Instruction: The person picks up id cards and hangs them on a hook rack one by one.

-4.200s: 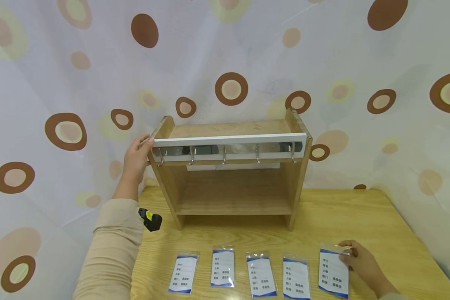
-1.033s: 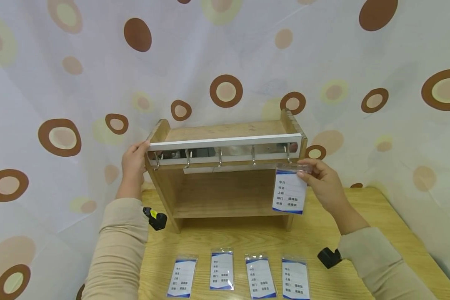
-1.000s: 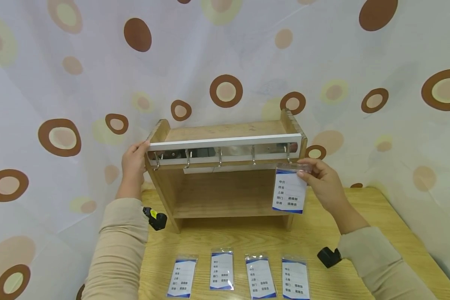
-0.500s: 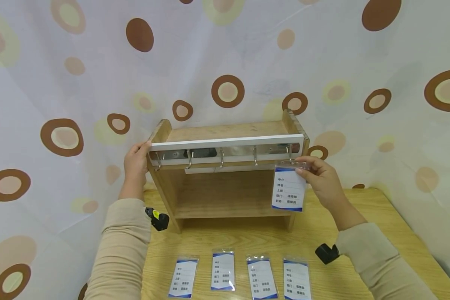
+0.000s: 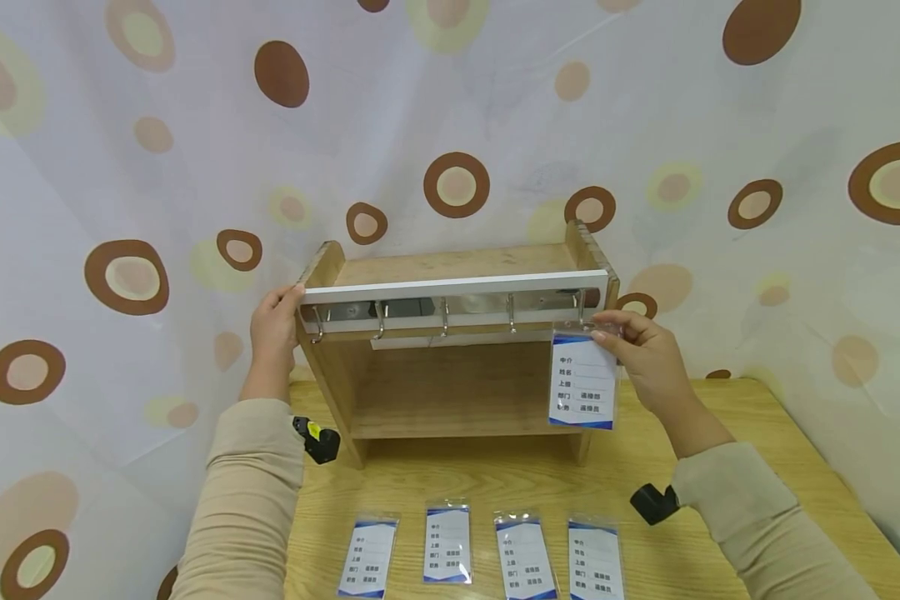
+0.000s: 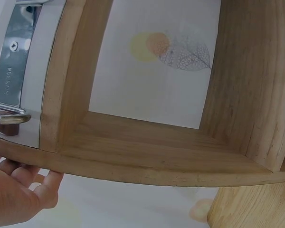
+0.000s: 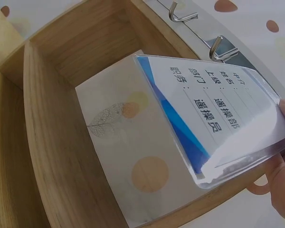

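My right hand (image 5: 648, 358) pinches a clear-sleeved ID badge (image 5: 583, 379) by its top right corner, printed side outward. The badge's top edge overlaps the tip of the rightmost metal hook (image 5: 582, 308). In the right wrist view the badge (image 7: 213, 102) hangs tilted in front of the open compartment, thumb on its face. My left hand (image 5: 272, 333) grips the left side edge of the wooden shelf (image 5: 465, 392), thumb at the end of the white hook rail (image 5: 450, 287). From the left wrist, the curled fingers (image 6: 47, 190) press against the shelf's side panel.
Several more ID badges lie in a row along the table's front, including a left one (image 5: 368, 558) and a right one (image 5: 596, 562). The wooden table (image 5: 690, 433) backs onto a wall covering (image 5: 390, 100) with brown circles.
The right hand has taken the rightmost badge from the table and lifted it to the rightmost hook. Over the last second it shifts only slightly. The left hand stays on the shelf's side.
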`<state>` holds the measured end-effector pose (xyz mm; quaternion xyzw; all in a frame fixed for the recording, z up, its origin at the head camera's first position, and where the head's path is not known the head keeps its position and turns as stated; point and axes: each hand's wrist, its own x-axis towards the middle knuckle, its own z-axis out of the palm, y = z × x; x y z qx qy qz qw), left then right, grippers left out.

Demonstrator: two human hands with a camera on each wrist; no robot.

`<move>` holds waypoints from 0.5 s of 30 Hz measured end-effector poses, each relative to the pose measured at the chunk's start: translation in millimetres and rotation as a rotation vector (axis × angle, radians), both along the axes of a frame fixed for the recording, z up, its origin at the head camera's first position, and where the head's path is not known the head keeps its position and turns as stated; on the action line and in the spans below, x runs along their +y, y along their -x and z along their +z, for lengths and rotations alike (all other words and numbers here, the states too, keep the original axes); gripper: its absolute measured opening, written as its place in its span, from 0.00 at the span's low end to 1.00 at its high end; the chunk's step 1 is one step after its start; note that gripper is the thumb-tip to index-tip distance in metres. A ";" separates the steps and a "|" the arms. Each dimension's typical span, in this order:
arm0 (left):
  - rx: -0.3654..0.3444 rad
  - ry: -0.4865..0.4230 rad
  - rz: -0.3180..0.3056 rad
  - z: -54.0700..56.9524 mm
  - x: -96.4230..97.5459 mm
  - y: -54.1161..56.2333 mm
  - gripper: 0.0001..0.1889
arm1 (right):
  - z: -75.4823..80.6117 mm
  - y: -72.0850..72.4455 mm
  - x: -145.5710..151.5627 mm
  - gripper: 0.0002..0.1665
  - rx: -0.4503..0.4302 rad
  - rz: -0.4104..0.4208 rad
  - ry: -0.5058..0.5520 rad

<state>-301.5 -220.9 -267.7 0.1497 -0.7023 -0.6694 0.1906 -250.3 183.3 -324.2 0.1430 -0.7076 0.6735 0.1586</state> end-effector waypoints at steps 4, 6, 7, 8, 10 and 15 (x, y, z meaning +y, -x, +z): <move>-0.006 0.004 0.001 -0.3 -1.6 0.4 0.17 | 1.4 -0.1 -0.4 0.11 -0.024 -0.003 -0.036; -0.013 0.003 -0.003 -0.1 -2.2 -0.4 0.19 | 2.4 -0.6 -0.4 0.11 -0.040 0.000 -0.056; -0.016 0.005 -0.005 0.1 -2.4 -0.8 0.20 | 2.8 -0.7 -0.2 0.11 -0.045 0.000 -0.066; -0.020 0.003 -0.007 0.1 -2.7 -1.1 0.21 | 3.1 -0.9 0.1 0.11 -0.050 0.001 -0.078; -0.027 0.001 -0.010 0.2 -2.7 -1.9 0.22 | 3.6 -0.8 0.7 0.11 -0.055 0.002 -0.099; -0.023 -0.008 -0.015 0.1 -2.1 -2.7 0.22 | 4.2 0.2 2.5 0.12 -0.062 -0.019 -0.174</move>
